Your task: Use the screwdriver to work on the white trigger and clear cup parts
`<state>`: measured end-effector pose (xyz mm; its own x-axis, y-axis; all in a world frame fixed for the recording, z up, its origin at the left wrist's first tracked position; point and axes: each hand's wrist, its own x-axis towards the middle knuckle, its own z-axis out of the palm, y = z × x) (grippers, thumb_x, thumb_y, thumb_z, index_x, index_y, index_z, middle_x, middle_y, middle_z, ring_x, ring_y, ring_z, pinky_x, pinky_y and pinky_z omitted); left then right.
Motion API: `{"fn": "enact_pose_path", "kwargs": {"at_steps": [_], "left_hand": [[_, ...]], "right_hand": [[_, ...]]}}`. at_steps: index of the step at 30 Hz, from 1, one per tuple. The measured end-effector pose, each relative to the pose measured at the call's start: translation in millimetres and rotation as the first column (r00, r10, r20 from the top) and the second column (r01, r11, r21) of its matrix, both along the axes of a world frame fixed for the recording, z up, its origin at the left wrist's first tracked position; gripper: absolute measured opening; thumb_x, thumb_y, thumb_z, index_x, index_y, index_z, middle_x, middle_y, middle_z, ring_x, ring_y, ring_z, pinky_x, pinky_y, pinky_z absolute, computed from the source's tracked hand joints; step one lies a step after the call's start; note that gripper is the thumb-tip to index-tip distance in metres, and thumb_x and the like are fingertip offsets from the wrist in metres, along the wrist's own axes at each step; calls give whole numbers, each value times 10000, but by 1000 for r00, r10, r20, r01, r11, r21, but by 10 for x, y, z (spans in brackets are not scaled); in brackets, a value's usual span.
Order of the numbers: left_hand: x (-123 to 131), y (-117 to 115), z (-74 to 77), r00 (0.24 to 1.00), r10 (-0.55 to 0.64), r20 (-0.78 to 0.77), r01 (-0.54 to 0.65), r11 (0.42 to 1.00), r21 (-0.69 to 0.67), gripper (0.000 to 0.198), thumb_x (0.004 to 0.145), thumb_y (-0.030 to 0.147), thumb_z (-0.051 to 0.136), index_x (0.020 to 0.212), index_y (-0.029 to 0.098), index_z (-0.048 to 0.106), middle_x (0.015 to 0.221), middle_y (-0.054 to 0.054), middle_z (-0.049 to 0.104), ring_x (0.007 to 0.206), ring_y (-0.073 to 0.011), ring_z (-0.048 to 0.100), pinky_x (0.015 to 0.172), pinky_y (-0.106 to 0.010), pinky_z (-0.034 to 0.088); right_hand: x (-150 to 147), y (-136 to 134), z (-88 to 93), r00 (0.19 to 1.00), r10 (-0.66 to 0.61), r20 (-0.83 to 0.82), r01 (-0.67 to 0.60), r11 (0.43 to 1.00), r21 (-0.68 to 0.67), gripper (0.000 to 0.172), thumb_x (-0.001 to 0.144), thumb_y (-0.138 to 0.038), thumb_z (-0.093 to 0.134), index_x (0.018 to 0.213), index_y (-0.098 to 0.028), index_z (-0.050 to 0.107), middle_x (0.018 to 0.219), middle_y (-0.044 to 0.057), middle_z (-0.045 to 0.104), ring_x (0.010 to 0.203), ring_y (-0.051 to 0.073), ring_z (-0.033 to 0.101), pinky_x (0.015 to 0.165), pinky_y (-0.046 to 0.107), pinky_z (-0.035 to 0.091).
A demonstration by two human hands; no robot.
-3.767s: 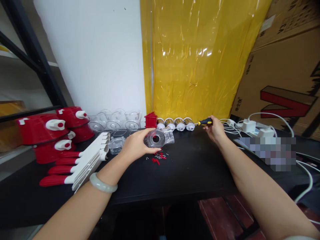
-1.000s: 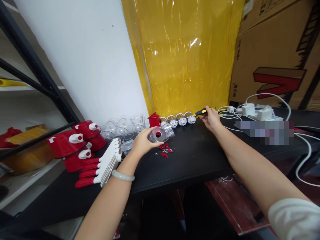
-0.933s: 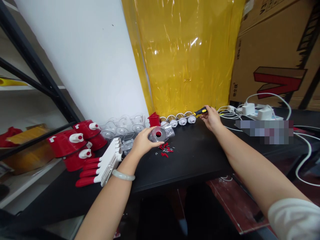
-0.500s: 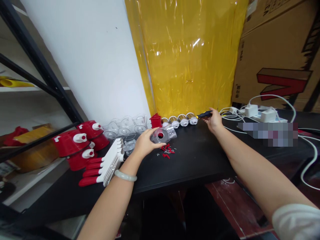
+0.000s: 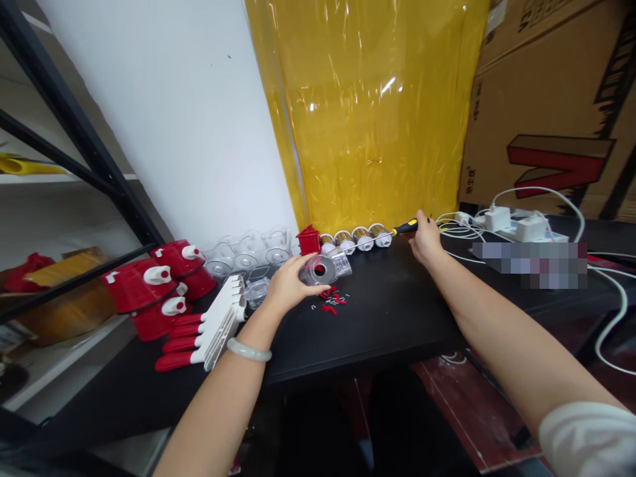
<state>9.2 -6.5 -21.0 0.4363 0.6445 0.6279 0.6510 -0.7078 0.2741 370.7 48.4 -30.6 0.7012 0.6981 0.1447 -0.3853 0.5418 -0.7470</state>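
Note:
My left hand (image 5: 291,283) is wrapped round a clear plastic housing (image 5: 342,263) with a dark ring and a red centre facing me. In my right hand (image 5: 425,238) is a screwdriver (image 5: 406,227) with a black and yellow handle. Its long shaft points left, and the tip lies at the top of the clear housing; whether it sits on a screw is too small to tell. Just below the housing, small red parts (image 5: 328,309) and several loose screws are scattered on the black table (image 5: 387,324). Behind it stand several metal-sided cylinders (image 5: 362,238) in a row.
Red housings (image 5: 144,285) with white knobs are stacked at the left, beside white handles with red grips (image 5: 209,331). Clear cups (image 5: 248,248) line the wall next to a red hopper (image 5: 309,240). A power strip (image 5: 529,228) with white cables lies at the right.
The screwdriver handle and my right hand have shifted very slightly. The left hand's hold on the clear housing looks the same. The whole view has moved a little.

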Motion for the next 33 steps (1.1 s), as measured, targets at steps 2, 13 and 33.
{"fn": "enact_pose_path", "kwargs": {"at_steps": [2, 13, 33], "left_hand": [[-4, 6, -3, 1000, -4, -2, 4, 1000, 7, 757, 657, 501, 904, 1331, 268, 651, 1222, -94, 714, 1116, -302, 684, 1011, -475, 527], [-9, -2, 15, 1000, 9, -15, -9, 1000, 15, 744, 669, 494, 899, 1330, 259, 651, 1173, -87, 716, 1072, -291, 692, 986, -458, 533], [-8, -3, 17, 1000, 1, -8, -1, 1000, -9, 755, 665, 493, 900, 1337, 262, 646, 1235, -98, 711, 1126, -301, 682, 1010, -479, 526]], "right_hand": [[6, 34, -17, 999, -26, 32, 26, 1000, 6, 390, 830, -517, 702, 870, -264, 408, 696, -71, 528, 570, 118, 567, 477, 213, 450], [76, 38, -44, 984, -47, 173, 47, 999, 3, 305, 870, -501, 664, 827, -238, 515, 633, -86, 466, 419, 60, 360, 352, 175, 274], [31, -19, -48, 993, 70, 98, -72, 997, 22, 307, 896, -572, 534, 949, -273, 491, 742, -16, 642, 634, 169, 651, 523, 253, 482]]}}
